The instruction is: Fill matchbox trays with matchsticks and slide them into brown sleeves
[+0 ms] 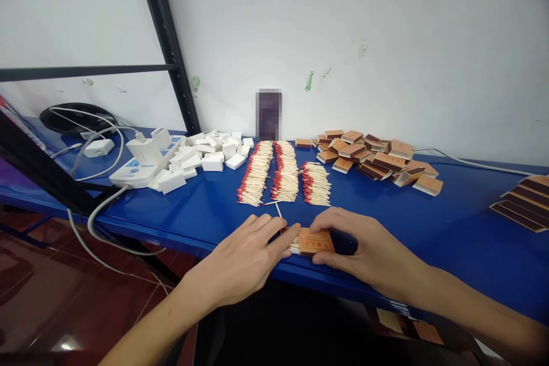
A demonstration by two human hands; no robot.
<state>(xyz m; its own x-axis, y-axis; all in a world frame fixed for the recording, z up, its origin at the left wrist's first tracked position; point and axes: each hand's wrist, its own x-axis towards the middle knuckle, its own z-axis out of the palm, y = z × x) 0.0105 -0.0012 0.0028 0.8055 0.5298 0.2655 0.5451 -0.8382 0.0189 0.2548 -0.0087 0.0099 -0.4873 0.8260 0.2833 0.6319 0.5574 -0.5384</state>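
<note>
At the front edge of the blue shelf, a matchbox [316, 240] lies partly open. Its white inner tray [294, 250], with matches inside, sticks out of the left end. My right hand [371, 246] grips the tan sleeve between thumb and fingers. The fingers of my left hand [246, 257] close on the tray and partly cover it. A loose match [279, 210] stands out at a slant beyond the left fingertips. Just behind the hands lie three rows of red-tipped matches [285, 174], the right one [316, 184] shorter than the others.
White inner trays [212, 151] are heaped at the left, beside a power strip [137, 171] with plugs and cables. Matchbox sleeves [373, 154] form a pile at the right, with more sleeves [525, 200] at the far right edge. A black shelf post [165, 28] rises at the left.
</note>
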